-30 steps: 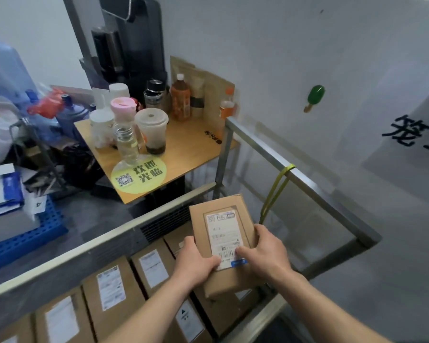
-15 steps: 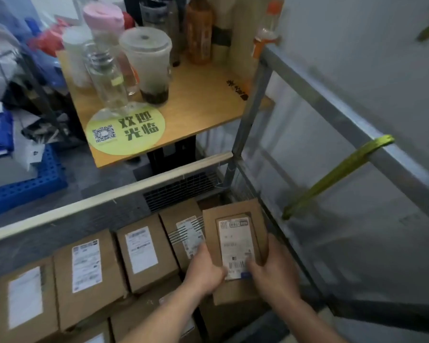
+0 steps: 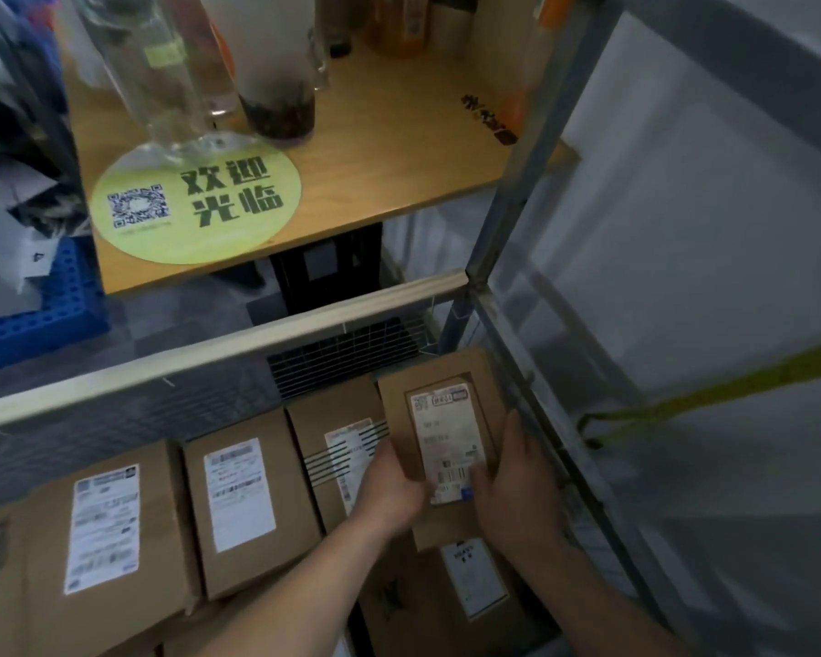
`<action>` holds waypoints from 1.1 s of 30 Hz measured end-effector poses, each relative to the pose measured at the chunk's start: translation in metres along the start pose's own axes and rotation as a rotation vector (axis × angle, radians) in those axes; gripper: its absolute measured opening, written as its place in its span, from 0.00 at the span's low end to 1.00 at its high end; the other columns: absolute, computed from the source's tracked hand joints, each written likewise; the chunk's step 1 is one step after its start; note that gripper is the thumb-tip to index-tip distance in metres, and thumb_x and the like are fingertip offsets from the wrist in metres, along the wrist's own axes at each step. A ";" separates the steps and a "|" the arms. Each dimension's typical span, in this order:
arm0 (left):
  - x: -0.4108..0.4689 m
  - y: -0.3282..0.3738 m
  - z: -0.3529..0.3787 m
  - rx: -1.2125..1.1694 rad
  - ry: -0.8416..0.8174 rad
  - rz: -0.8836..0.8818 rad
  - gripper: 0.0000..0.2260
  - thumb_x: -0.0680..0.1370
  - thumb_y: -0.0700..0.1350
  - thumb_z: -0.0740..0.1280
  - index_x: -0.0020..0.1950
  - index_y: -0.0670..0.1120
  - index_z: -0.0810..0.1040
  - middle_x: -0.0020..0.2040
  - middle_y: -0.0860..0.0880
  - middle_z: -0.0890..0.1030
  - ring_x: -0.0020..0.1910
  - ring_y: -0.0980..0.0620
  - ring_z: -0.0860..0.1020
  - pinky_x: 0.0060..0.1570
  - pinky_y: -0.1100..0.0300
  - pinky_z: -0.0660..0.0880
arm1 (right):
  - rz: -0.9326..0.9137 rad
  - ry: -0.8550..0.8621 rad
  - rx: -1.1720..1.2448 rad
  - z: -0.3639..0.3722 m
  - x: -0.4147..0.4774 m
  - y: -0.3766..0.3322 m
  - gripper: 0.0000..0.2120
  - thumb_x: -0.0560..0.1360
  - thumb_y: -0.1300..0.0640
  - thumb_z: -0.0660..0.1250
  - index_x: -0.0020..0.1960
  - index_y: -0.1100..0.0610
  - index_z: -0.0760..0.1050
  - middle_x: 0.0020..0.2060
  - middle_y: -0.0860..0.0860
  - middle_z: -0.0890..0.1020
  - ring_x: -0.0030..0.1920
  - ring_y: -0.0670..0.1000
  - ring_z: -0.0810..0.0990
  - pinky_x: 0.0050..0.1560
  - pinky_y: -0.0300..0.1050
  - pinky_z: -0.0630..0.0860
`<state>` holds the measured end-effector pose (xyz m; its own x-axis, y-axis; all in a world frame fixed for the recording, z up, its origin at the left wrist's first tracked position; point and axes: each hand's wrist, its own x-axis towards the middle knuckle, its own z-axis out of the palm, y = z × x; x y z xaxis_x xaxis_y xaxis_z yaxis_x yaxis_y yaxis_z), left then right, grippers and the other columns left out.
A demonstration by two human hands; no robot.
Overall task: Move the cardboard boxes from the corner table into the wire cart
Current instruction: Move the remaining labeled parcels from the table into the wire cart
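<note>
Small brown cardboard box with a white shipping label (image 3: 442,433): held low inside the grey wire cart (image 3: 257,339), at its far right corner, just beside the row of labelled brown boxes (image 3: 252,505) already stowed. The left hand (image 3: 392,490) grips its left edge and the right hand (image 3: 517,486) its right edge, fingers curled round (contact with the boxes beneath cannot be confirmed).

Step in hand: placing. Next move, by my judgement: seat it flat against the cart wall, then release.

Against half a second ago, the box is lower and deeper in the corner; the light wooden corner table (image 3: 399,173) fills more of the view.
</note>
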<state>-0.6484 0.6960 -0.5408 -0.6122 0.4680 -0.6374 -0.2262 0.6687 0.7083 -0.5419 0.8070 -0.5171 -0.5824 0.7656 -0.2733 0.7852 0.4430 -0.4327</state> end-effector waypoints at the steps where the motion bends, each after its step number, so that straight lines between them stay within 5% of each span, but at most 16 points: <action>1: 0.005 -0.001 0.001 0.000 0.007 0.003 0.26 0.75 0.41 0.74 0.70 0.51 0.70 0.65 0.52 0.78 0.67 0.50 0.76 0.61 0.57 0.74 | -0.004 -0.005 0.003 0.004 0.007 0.001 0.40 0.81 0.53 0.65 0.83 0.56 0.44 0.75 0.59 0.65 0.72 0.59 0.68 0.70 0.57 0.71; 9: 0.036 -0.013 0.007 -0.040 0.036 -0.009 0.26 0.74 0.43 0.77 0.68 0.48 0.70 0.64 0.50 0.79 0.64 0.49 0.77 0.62 0.54 0.77 | 0.022 -0.136 0.081 0.028 0.063 0.007 0.35 0.77 0.55 0.67 0.80 0.54 0.56 0.71 0.57 0.73 0.68 0.60 0.75 0.63 0.59 0.77; 15: 0.057 -0.030 0.010 0.085 0.046 0.022 0.28 0.76 0.38 0.73 0.74 0.45 0.68 0.68 0.45 0.75 0.66 0.47 0.75 0.65 0.52 0.76 | 0.069 -0.279 0.240 0.055 0.095 0.021 0.38 0.75 0.59 0.70 0.81 0.51 0.56 0.73 0.53 0.73 0.71 0.56 0.74 0.69 0.59 0.73; 18: 0.065 -0.035 0.011 0.225 0.035 0.070 0.28 0.77 0.37 0.69 0.76 0.45 0.65 0.69 0.44 0.71 0.66 0.48 0.74 0.66 0.57 0.73 | 0.054 -0.318 0.243 0.071 0.109 0.028 0.41 0.75 0.59 0.71 0.82 0.49 0.54 0.73 0.51 0.72 0.72 0.56 0.72 0.71 0.59 0.72; 24: 0.081 -0.040 0.013 0.446 -0.057 0.123 0.29 0.76 0.34 0.67 0.76 0.47 0.64 0.68 0.45 0.66 0.58 0.49 0.73 0.52 0.66 0.70 | 0.041 -0.348 0.177 0.097 0.133 0.044 0.45 0.76 0.58 0.71 0.83 0.48 0.46 0.77 0.53 0.66 0.76 0.59 0.66 0.72 0.63 0.69; 28: 0.076 -0.036 0.007 0.552 -0.081 0.139 0.28 0.77 0.38 0.68 0.76 0.46 0.66 0.72 0.45 0.62 0.63 0.47 0.72 0.61 0.61 0.72 | 0.018 -0.379 0.038 0.093 0.133 0.045 0.46 0.78 0.51 0.69 0.83 0.51 0.40 0.79 0.54 0.60 0.76 0.60 0.65 0.73 0.62 0.67; 33: 0.048 -0.016 -0.024 0.675 -0.046 0.195 0.26 0.78 0.48 0.68 0.75 0.47 0.67 0.74 0.47 0.63 0.68 0.46 0.68 0.64 0.53 0.72 | -0.109 -0.209 -0.176 0.075 0.104 0.029 0.35 0.80 0.45 0.66 0.79 0.60 0.57 0.72 0.59 0.70 0.68 0.60 0.73 0.66 0.56 0.74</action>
<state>-0.6924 0.6934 -0.5756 -0.5578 0.6296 -0.5407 0.4133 0.7757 0.4769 -0.5957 0.8644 -0.6219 -0.6815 0.6048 -0.4120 0.7296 0.6053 -0.3183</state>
